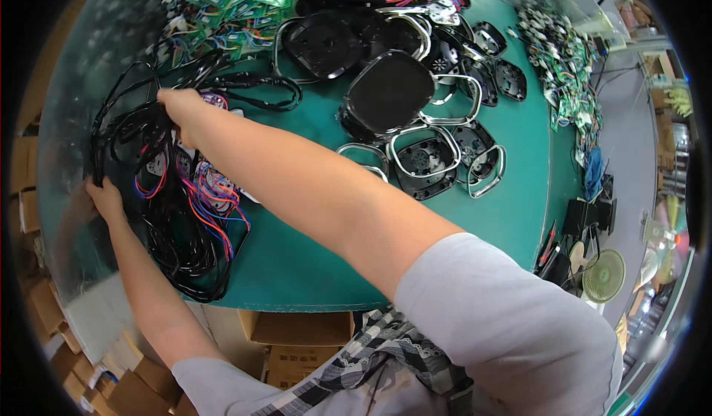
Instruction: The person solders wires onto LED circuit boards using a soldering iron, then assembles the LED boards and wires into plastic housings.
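A heap of coiled black cables (174, 249) lies at the left end of the green table, with red and blue wire ends (200, 208) and small speaker-like round parts (219, 186) among them. My left hand (107, 197) is closed on a strand at the heap's left edge. Reaching across from the right, my right hand (180, 112) grips the upper part of the same heap. Its fingertips are partly hidden, but cable hangs down below it. Loops of black cable (271, 93) stick out to the right of that hand.
Green circuit boards with wires (230, 12) are piled at the back left. Black square housings (389, 93) and silver frames (426, 153) cover the middle of the green table (311, 260). More boards (575, 82) lie along the right side, near a small green fan (604, 275). Below the edge stands a cardboard box (300, 328).
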Tool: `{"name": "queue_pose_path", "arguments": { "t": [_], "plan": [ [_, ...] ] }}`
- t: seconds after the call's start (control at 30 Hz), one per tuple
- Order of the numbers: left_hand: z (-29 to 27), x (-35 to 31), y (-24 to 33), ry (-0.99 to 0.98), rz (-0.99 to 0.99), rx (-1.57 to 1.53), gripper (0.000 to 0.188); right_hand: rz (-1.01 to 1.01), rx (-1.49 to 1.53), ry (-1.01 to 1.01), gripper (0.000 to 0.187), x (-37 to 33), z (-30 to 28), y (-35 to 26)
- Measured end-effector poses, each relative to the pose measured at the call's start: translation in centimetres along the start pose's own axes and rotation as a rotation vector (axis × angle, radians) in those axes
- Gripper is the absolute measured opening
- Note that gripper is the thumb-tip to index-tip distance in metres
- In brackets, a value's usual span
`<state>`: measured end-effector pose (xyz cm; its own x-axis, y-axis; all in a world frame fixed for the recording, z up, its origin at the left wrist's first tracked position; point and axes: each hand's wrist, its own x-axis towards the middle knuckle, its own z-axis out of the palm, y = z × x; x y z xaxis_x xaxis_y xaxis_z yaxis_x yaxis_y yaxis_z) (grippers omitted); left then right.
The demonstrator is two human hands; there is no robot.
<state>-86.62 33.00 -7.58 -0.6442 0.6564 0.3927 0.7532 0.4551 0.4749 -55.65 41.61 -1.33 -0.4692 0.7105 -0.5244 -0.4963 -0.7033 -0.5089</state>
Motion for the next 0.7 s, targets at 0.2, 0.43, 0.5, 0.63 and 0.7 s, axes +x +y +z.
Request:
{"name": "queue_pose_path", "arguments": {
  "t": [0.2, 0.43, 0.5, 0.63, 0.7],
  "plan": [
    [-5.5, -3.6, 0.3, -0.380, -0.130, -0.179, 0.060, -0.873, -1.047, -0.043, 0.028, -17.1, -9.4, -6.5],
    [-5.0, -23.6, 34.5, -0.305, 0.800, -0.591, 0.038, -0.886, -0.857, 0.860, 0.065, -27.3, -33.5, -11.2],
    [0.6, -28.1, 37.4, -0.836, 0.372, -0.736, 0.040, -0.748, -0.754, 0.705, 0.075, -27.1, -32.4, -11.3],
    [6.6, -33.9, 44.0, -1.148, -0.141, -1.023, 0.051, -0.543, -0.608, 0.393, 0.068, -27.3, -34.1, -15.1],
    [7.1, -35.8, 46.0, -1.275, -0.113, -0.949, 0.057, -0.492, -0.507, 0.296, 0.062, -29.3, -36.0, -16.5]
  ]
}}
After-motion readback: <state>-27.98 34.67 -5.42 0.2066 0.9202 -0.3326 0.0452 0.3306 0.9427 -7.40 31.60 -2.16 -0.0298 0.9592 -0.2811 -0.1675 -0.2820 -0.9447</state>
